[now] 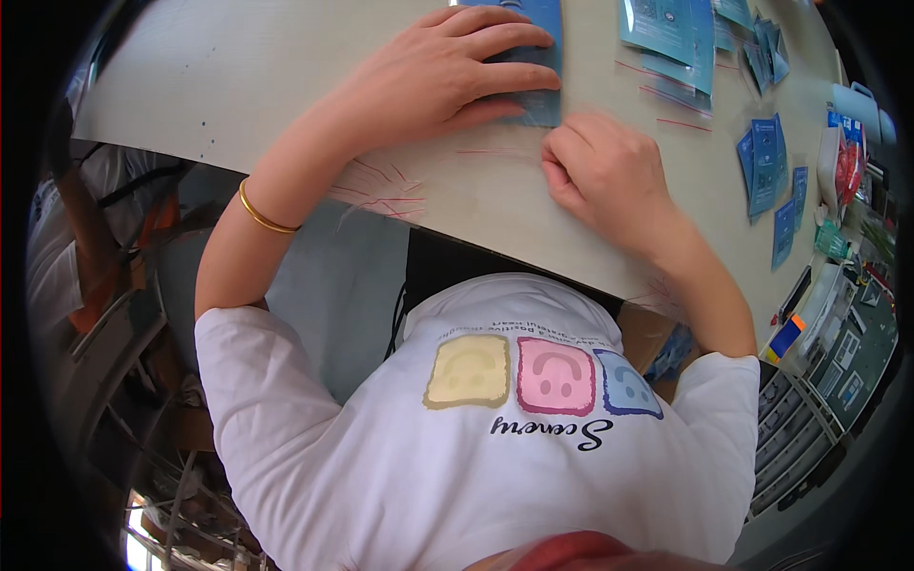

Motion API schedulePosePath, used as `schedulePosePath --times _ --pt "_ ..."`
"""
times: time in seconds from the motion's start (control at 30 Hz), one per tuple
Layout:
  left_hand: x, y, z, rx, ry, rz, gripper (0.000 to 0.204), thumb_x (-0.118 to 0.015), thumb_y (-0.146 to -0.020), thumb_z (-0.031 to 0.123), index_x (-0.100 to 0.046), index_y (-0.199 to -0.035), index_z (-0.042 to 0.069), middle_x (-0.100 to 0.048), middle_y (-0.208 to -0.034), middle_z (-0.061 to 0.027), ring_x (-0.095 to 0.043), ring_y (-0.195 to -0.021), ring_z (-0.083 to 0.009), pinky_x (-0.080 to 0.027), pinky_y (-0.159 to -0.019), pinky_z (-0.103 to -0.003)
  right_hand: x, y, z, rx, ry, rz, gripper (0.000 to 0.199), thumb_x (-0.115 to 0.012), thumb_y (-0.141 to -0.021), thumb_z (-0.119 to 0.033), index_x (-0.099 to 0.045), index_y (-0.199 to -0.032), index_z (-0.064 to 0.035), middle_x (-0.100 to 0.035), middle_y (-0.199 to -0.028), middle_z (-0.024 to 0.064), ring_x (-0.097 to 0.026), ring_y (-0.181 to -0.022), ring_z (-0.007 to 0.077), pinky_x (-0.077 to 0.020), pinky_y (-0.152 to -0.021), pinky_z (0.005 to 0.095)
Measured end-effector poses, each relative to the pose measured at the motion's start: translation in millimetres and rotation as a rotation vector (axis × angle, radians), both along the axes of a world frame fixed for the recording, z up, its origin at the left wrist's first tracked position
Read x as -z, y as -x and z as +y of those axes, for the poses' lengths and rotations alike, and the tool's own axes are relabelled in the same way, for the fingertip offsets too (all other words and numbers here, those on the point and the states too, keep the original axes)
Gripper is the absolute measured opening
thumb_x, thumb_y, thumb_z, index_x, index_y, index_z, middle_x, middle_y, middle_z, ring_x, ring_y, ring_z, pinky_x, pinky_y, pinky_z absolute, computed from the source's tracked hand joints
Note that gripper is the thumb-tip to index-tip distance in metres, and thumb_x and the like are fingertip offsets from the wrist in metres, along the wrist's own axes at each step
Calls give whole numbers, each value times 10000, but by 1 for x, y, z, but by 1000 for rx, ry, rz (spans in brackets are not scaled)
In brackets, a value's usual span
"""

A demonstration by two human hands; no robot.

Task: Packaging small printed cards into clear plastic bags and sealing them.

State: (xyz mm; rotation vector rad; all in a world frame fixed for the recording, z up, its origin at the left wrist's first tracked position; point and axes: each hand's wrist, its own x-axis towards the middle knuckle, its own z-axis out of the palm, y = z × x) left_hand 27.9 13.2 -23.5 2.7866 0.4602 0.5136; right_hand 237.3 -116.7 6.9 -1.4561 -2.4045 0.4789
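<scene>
The blue packet (545, 57) lies flat on the table (248, 105), at the top of the view and ahead of your chest. Its long axis appears to run near to far, away from your body, with the near edge facing you. The far end is cut off by the frame, and your fingers cover much of the face, so you cannot tell which way the print reads.

Your left hand (447, 76) rests across the packet, palm down, fingers spread and pointing right; it presses rather than grips. Your right hand (609, 171) is clenched in a loose fist just beside the packet's near right corner. Whether it pinches anything is hidden.

The step in hand appears to be steadying or smoothing the packet. The next move likely calls for even pressure from the left hand; if the right hand is to take the near edge, its fingers must first uncurl.

Red-edged plastic strips (386, 195) lie below your left wrist, at the table's near edge. To the right of the packet, locate the bagged blue packets (666, 33), then the small loose packets (762, 167) farther right.
</scene>
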Motion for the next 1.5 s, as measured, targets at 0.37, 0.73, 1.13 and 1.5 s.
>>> schedulePosePath --times 0.37,0.73,1.13,1.5 --pt "12 -1 6 109 39 -140 420 -637 -965 338 -614 -1352 178 -541 -1423 -128 -475 -1354 -328 -405 -1088 -469 18 82 -8 -80 -66 338 145 -809 -738 -93 -682 -808 -97 -611 -765 46 -604 -660 249 -468 -554 371" --pt "9 0 8 121 88 -138 432 -642 -959 329 -620 -1350 145 -549 -1414 -129 -480 -1350 -336 -395 -1101 -472 11 -9 15 96 -289 126 247 -851 -729 -166 -725 -927 -91 -675 -990 24 -660 -878 246 -537 -799 379" --pt "-2 25 -43 -48 21 -141 223 -788 -823 111 -691 -1008 33 -686 -1199 -85 -666 -1131 -295 -579 -909 -395 25 -18 19 45 -382 105 191 -823 -775 -167 -705 -907 -96 -676 -995 26 -663 -900 243 -535 -761 377" --pt "0 34 -43 -69 179 -262 139 -750 -828 32 -663 -935 29 -667 -1174 -108 -663 -1087 -302 -572 -880 -385 26 -37 20 -6 -176 303 151 -809 -806 -141 -712 -896 -69 -650 -1042 43 -601 -901 237 -501 -777 351"
